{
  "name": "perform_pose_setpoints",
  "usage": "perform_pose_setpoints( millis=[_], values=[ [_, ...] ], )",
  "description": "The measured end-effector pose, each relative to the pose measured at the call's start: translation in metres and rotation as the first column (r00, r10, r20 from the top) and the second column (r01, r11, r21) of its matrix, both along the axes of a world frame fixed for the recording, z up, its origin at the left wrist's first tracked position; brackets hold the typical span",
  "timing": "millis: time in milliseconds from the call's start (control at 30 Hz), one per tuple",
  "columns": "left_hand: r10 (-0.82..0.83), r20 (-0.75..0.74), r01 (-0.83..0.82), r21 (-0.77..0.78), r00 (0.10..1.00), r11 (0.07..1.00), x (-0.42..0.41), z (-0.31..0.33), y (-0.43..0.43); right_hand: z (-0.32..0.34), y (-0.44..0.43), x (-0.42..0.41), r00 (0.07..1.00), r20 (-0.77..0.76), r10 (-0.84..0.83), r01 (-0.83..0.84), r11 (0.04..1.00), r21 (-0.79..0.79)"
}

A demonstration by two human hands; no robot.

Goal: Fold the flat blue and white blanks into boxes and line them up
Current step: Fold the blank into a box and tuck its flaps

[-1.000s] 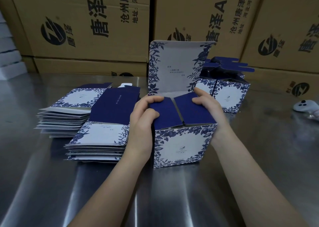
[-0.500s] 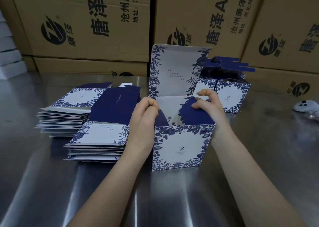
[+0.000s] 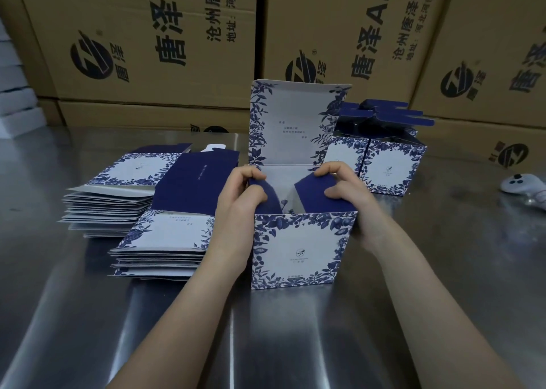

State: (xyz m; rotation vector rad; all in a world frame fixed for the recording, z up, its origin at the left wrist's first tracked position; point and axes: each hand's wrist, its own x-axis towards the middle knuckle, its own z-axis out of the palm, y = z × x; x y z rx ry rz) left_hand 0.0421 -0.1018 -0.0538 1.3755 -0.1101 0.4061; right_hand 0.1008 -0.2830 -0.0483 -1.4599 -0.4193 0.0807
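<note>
Brushed steel tabletop [image 3: 88,314], streaked with glare. Centre: half-folded box [image 3: 298,252], lid [image 3: 292,122] upright. Left hand [image 3: 239,208] pinches the left navy flap [image 3: 267,195]; right hand [image 3: 345,193] pinches the right navy flap [image 3: 316,196]. Left side: 2 stacks of flat blanks [image 3: 165,241]. Behind right: second folded box [image 3: 390,167], flaps spread. White controller [image 3: 520,183] near right edge. Printed brown cartons [image 3: 147,34] along far edge.
</note>
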Motion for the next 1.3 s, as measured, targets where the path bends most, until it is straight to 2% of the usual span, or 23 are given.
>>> perform_pose_setpoints(
  millis=[100,267,333,467,600,733,900,1067,1200,1300],
  values=[
    [-0.004,-0.01,0.004,0.027,1.0,1.0,-0.001,0.002,0.0,0.001,0.002,0.0,0.992,0.102,-0.078,0.09,0.989,-0.118],
    [-0.013,-0.004,0.013,0.029,1.0,1.0,0.003,-0.001,0.002,0.002,0.003,-0.003,0.986,0.144,-0.088,0.106,0.986,-0.126],
    [-0.028,0.004,0.027,0.025,1.0,0.999,0.004,-0.002,0.002,0.002,0.003,-0.002,0.99,0.116,-0.08,0.094,0.988,-0.121],
    [-0.061,-0.001,0.061,-0.017,0.998,0.998,0.005,-0.005,0.003,-0.002,-0.005,-0.001,0.997,0.004,0.081,-0.081,0.995,-0.056],
    [-0.044,0.005,0.044,0.007,0.999,0.999,0.005,-0.006,0.003,-0.002,-0.011,0.0,0.984,-0.015,0.176,-0.176,0.981,-0.077],
    [0.005,0.0,-0.005,0.022,1.0,1.0,0.005,-0.005,0.003,-0.002,-0.008,0.0,0.986,-0.035,0.162,-0.162,0.987,-0.02],
    [0.004,-0.002,-0.004,0.028,1.0,1.0,0.003,-0.003,0.002,0.0,-0.005,-0.001,0.995,-0.007,0.098,-0.098,0.994,-0.054],
    [0.01,-0.003,-0.01,-0.029,1.0,1.0,0.003,-0.004,-0.001,-0.001,-0.006,-0.002,0.99,-0.033,0.137,-0.137,0.991,0.004],
    [0.028,0.044,-0.025,-0.069,0.999,0.997,-0.002,-0.005,-0.003,0.0,-0.008,-0.005,0.995,0.042,0.094,-0.094,0.995,0.011],
    [0.043,0.051,-0.04,-0.066,0.998,0.997,-0.004,-0.005,-0.005,0.002,-0.007,-0.007,0.995,0.039,0.087,-0.087,0.996,0.003]
  ],
)
